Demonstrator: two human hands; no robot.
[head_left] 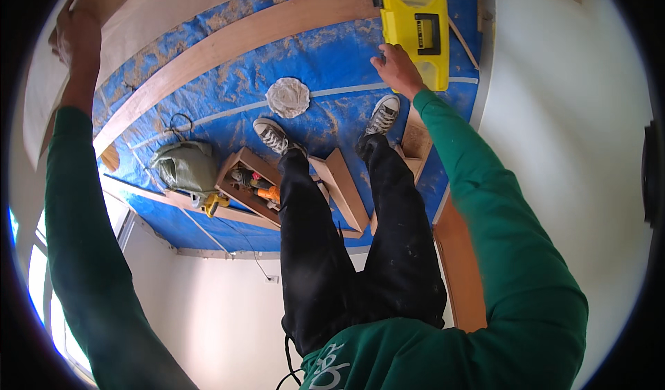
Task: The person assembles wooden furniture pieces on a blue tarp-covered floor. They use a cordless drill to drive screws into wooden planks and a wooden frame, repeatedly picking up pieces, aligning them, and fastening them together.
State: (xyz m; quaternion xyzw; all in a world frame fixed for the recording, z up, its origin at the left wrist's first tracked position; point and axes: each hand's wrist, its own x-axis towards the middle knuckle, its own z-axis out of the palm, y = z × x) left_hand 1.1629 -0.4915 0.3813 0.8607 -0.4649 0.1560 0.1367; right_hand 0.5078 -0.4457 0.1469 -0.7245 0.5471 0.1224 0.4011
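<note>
At the upper left, my left hand [75,38] is closed, its fingers curled at the edge of a large pale wooden panel [131,5]. My right hand [400,70] is at the near left side of a yellow plastic toolbox [409,16] with a black latch. Its fingers are loosely bent and apart, with nothing seen between them. Whether it touches the box I cannot tell. The toolbox stands at the far right, by the white wall.
A dusty blue tarp [332,130] covers the floor. A long curved wooden strip [242,37] crosses it. Near my shoes lie a round whitish disc [288,98], a green bag [185,165], a wooden tray [239,182] of tools and a yellow tool [215,204]. Wooden pieces [343,189] lie between my legs.
</note>
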